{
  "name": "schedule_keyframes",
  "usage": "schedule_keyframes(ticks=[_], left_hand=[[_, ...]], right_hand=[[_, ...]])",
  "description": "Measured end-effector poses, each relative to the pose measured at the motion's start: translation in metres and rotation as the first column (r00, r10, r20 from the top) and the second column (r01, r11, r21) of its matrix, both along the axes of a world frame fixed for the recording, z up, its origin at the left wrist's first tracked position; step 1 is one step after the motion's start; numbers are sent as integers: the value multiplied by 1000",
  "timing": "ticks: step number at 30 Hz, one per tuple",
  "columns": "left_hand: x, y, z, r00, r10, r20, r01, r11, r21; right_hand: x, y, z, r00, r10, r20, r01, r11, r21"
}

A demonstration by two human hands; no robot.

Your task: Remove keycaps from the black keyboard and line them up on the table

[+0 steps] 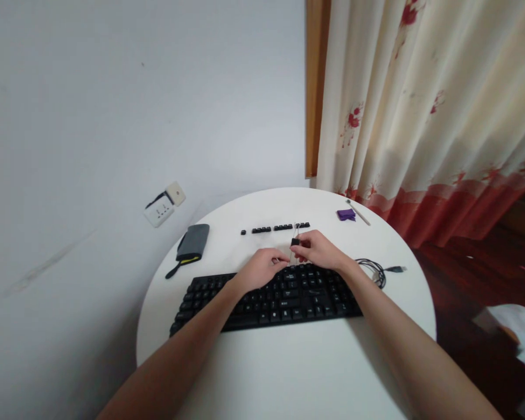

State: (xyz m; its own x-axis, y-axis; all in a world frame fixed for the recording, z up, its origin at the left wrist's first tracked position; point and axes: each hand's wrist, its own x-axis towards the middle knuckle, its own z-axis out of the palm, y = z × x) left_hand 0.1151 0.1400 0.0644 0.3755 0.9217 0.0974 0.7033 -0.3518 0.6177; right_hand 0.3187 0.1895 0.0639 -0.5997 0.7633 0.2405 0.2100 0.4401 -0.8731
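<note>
My right hand [317,248] is closed around the black middle piece of a wire keycap puller [294,242]. Thin wires stick out above and below that piece. My left hand [262,267] is closed too, its fingertips at the lower wire end, just over the back edge of a black keyboard [284,297]. What exactly the left fingertips pinch is too small to be sure of. Both forearms cross over the keyboard and hide part of it. Behind the hands, loose black keycaps [283,227] lie in a row of small groups, with a single keycap [243,232] at the left end.
On the round white table [280,373] lie a grey pouch [193,242] at left, a coiled USB cable [378,271] at right, and a purple cloth [346,214] beside a thin brush [359,212]. A wall with a socket [158,211] and a curtain [420,116] stand behind.
</note>
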Motion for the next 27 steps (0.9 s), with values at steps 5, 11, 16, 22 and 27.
schedule_keyframes(ticks=[5, 11, 16, 22, 27], left_hand=[[3, 1, -13, 995, -47, 89, 49, 998, -28], [4, 1, -15, 996, -30, 87, 37, 996, -82], [4, 0, -15, 997, -36, 63, 37, 999, -7], [7, 0, -18, 993, -51, 107, 50, 999, 20], [8, 1, -20, 992, -56, 110, 52, 998, 34]], right_hand=[[1, -1, 0, 1000, 3, 29, -2, 1000, -16], [4, -5, 3, 975, 168, 145, -174, 984, 28], [3, -9, 4, 973, 136, 187, -157, 982, 104], [-3, -9, 3, 981, -25, 193, -5, 988, 154], [-8, -8, -2, 978, -78, 194, 50, 988, 144]])
